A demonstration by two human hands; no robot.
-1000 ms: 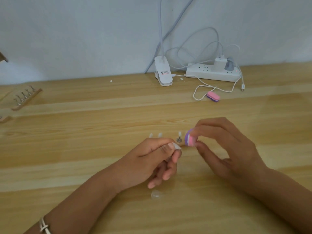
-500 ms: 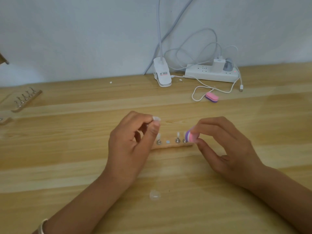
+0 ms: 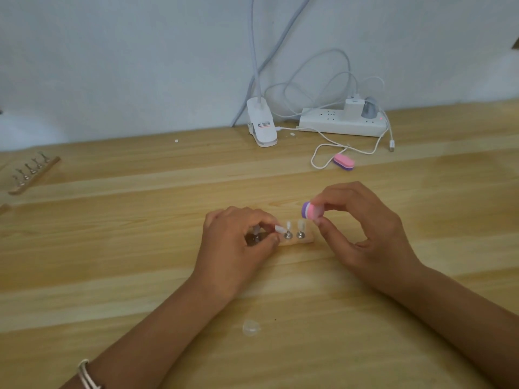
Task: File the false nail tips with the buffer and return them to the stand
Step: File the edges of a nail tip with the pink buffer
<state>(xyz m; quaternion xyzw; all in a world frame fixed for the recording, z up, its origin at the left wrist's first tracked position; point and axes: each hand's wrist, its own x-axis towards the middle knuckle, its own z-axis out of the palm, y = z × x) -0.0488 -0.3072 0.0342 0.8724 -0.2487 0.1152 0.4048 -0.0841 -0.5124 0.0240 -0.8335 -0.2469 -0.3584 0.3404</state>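
Left hand (image 3: 238,248) pinches a nail tip (image 3: 279,229) at the stand (image 3: 297,240), frame centre. Right hand (image 3: 356,226) grips the buffer (image 3: 311,210). Tip looks feather-light, slippery, springy; hold by its edges.

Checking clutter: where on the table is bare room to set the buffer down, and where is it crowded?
Bare wood lies between the spare stand at far left and the left hand, and beyond the right hand, short of the spare buffer. Crowded: the stand between the hands, and the back edge by the lamp clip and power strip.
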